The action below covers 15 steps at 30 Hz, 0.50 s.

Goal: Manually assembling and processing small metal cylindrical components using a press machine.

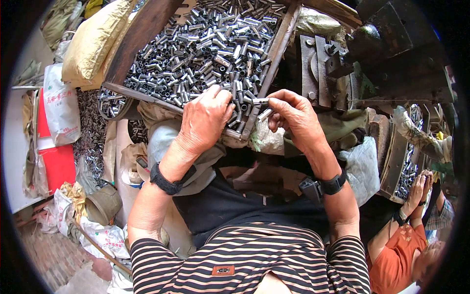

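Head view, near to far. Nearest the lower edge, a striped shirt (pixel 245 264) and two forearms with dark wristbands rise into the picture.

The left hand (pixel 204 120) lies knuckles-up over the near edge of a wooden tray (pixel 147 29). Its fingers curl down among the loose metal tubes (pixel 205 49) at the tray's near right corner; whether they close on any tube cannot be told, since the back of the hand hides them.

The right hand (pixel 293 117) sits just beside the tray's right rail. Its fingers are narrowed, thumb and forefinger pinching one short metal tube (pixel 261 102) at its right end. That tube's long axis runs nearly level, left to right, its free end pointing toward the left hand. A second tube (pixel 265 114) juts from below the same hand, slanting up to the right.

As a judgement, the pick goes best if each tube is gripped near one end, held level and kept clear of the heap, so that it slides out along its own axis without dragging neighbours.

Beyond the hands, the tray is heaped with tubes lying every way. At far right stands a dark metal machine (pixel 391 44). Sacks (pixel 93 44) lie at left. Another person in an orange top (pixel 396 255) works at lower right.
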Available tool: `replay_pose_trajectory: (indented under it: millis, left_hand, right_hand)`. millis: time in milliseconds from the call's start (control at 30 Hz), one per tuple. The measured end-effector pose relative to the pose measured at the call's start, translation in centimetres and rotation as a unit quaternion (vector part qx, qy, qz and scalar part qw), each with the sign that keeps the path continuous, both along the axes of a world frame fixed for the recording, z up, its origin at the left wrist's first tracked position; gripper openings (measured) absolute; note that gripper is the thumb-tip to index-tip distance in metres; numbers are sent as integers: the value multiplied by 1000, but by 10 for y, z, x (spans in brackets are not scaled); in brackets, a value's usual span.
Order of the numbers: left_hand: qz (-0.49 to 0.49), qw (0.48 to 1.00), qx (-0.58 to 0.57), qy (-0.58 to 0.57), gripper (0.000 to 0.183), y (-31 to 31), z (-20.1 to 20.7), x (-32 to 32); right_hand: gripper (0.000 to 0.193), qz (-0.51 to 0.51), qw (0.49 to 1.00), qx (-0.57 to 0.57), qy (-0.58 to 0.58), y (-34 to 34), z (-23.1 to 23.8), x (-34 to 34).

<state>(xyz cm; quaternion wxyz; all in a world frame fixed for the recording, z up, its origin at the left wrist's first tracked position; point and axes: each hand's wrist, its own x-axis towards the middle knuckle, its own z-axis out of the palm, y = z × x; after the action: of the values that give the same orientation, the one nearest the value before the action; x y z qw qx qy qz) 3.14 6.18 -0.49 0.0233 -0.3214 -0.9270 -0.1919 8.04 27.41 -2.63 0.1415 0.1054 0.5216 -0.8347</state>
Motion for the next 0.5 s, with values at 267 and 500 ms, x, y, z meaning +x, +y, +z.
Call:
replay_pose_trajectory:
  millis: [267, 500]
  left_hand:
    - [129, 844, 367, -369, 12, -13, 5, -2]
    - [106, 707, 520, -467, 14, -1, 5, 11]
  right_hand:
    - [18, -12, 998, -41, -37, -3, -1, 0]
    - [19, -7, 1000, 9, 6, -11, 5, 1]
